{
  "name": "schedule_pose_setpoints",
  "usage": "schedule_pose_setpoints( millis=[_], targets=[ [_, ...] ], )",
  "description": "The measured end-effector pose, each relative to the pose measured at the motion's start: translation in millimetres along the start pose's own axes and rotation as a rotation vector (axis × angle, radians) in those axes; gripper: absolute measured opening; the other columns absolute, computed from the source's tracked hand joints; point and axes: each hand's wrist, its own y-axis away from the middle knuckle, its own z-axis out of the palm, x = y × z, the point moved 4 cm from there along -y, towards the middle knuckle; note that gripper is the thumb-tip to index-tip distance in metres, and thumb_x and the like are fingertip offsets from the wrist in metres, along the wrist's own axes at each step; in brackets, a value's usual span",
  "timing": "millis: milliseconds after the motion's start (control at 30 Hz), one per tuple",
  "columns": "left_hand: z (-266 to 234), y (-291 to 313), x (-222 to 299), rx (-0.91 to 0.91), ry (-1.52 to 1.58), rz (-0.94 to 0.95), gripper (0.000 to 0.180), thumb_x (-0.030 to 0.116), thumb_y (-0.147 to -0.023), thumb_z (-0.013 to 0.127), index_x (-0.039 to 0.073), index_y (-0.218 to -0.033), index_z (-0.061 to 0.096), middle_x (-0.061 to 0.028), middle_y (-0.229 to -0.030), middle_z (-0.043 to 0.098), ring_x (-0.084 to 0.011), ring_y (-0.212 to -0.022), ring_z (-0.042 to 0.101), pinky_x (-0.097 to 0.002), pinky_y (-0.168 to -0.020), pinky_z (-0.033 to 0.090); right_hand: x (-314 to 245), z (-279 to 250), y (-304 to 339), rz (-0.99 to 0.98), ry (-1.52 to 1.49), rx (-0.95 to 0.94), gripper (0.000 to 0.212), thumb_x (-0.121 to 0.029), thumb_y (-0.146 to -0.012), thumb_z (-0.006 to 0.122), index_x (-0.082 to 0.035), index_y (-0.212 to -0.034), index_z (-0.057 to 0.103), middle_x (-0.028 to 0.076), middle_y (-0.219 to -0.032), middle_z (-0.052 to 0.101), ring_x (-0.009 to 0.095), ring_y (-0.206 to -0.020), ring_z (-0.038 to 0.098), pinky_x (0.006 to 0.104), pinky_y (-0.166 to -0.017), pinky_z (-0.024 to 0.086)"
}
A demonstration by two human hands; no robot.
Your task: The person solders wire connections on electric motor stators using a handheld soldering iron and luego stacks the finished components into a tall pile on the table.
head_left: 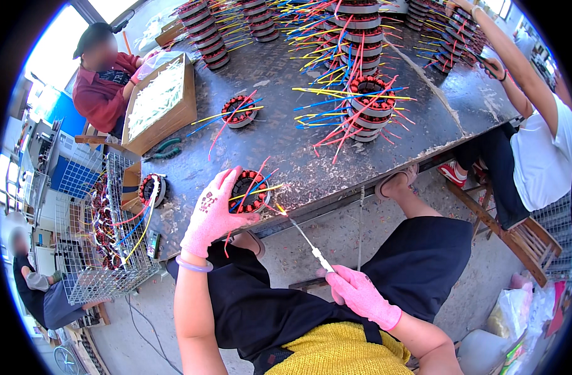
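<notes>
Your left hand (pixel 212 215) and right hand (pixel 361 294) both wear pink gloves, the left one dotted with small dark marks. The stator (pixel 247 191) near you is black with red windings and trails red, blue and yellow wires. The table (pixel 286 150) is dark, mottled grey. Your top (pixel 342 350) is mustard yellow, your apron (pixel 261 306) black.

Stator (pixel 248 190) at table (pixel 298 169) near edge; wire basket (pixel 105 231) left; stator stacks (pixel 367 106) behind; box (pixel 161 103) far left.
</notes>
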Motion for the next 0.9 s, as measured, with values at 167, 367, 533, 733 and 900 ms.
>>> schedule_pose_setpoints(
  millis=[167,367,533,733,900],
  targets=[
    [1,0,-1,0.004,0.009,0.003,0.100,0.038,-0.063,0.089,-0.001,-0.143,0.044,-0.0201,-0.139,0.050,-0.0377,-0.127,0.052,-0.0420,-0.108,0.043,3,-1,-1,-0.010,0.007,-0.003,0.036,-0.029,-0.105,0.047,0.000,-0.122,0.062,0.002,-0.066,0.054,0.010,-0.060,0.052,0.0289,-0.059,0.043],
    [1,1,-1,0.000,-0.010,0.000,0.100,0.039,-0.063,0.089,0.000,-0.144,0.044,-0.0203,-0.140,0.050,-0.0380,-0.127,0.052,-0.0422,-0.107,0.043,0,0,-1,0.013,0.026,-0.011,0.036,-0.028,-0.105,0.047,-0.001,-0.122,0.062,0.002,-0.066,0.054,0.009,-0.060,0.052,0.0284,-0.059,0.043],
    [1,0,-2,0.002,-0.008,0.011,0.100,0.039,-0.063,0.089,0.000,-0.144,0.044,-0.0202,-0.139,0.051,-0.0382,-0.127,0.052,-0.0424,-0.107,0.043,-1,0,0,-0.018,0.011,-0.004,0.036,-0.028,-0.105,0.047,-0.001,-0.122,0.062,0.002,-0.066,0.053,0.009,-0.060,0.051,0.0284,-0.058,0.043],
    [0,0,2,-0.010,0.033,-0.031,0.098,0.025,-0.061,0.090,-0.002,-0.144,0.044,-0.0202,-0.141,0.049,-0.0359,-0.131,0.050,-0.0405,-0.111,0.040,-1,-1,2,0.042,-0.069,0.022,0.036,-0.027,-0.104,0.048,-0.001,-0.124,0.063,-0.001,-0.067,0.050,0.007,-0.060,0.047,0.0259,-0.058,0.041],
    [-1,-1,2,-0.059,0.091,0.027,0.099,0.023,-0.060,0.090,0.001,-0.145,0.044,-0.0195,-0.144,0.048,-0.0370,-0.132,0.048,-0.0417,-0.112,0.039,1,-3,2,0.040,-0.100,0.031,0.036,-0.026,-0.104,0.049,-0.001,-0.126,0.062,-0.002,-0.067,0.048,0.006,-0.061,0.045,0.0248,-0.058,0.039]
  ],
)
